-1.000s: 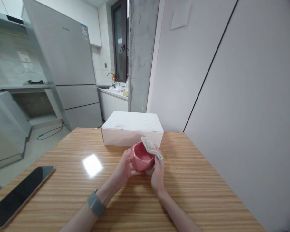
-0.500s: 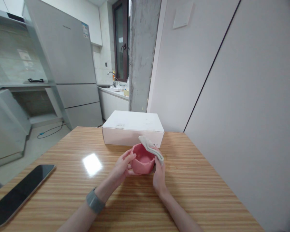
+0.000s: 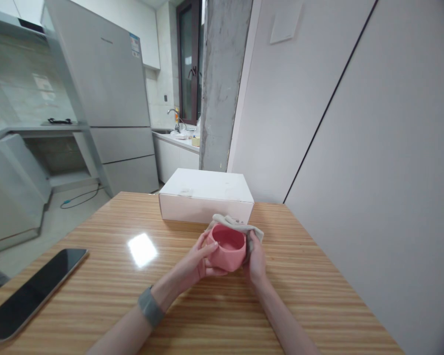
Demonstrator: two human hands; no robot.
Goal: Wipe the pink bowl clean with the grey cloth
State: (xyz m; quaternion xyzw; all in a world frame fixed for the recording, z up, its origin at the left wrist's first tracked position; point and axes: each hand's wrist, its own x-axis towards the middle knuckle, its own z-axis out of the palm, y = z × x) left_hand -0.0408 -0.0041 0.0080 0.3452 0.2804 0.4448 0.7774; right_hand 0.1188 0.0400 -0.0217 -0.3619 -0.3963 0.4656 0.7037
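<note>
A pink faceted bowl [image 3: 227,254] is held above the wooden table, tilted a little so its hollow inside shows. My left hand [image 3: 200,261] grips it from the left, thumb at the rim and fingers underneath. On the bowl's right and far side, my right hand [image 3: 257,256] is closed on a pale grey cloth [image 3: 240,226]. This cloth lies against the outside of the bowl and behind its rim. Some of my right fingers are hidden by the cloth and bowl. A grey band [image 3: 150,305] circles my left wrist.
Just beyond the bowl a white box [image 3: 207,197] stands on the table [image 3: 299,291]. A dark phone [image 3: 33,296] lies at the table's left edge. A wall [image 3: 355,172] rises along the right; a fridge [image 3: 107,74] stands at the back left.
The cloth has moved from over the rim and inside edge to the bowl's outer far side, and it spreads wider. Both hands and the bowl have shifted slightly right.
</note>
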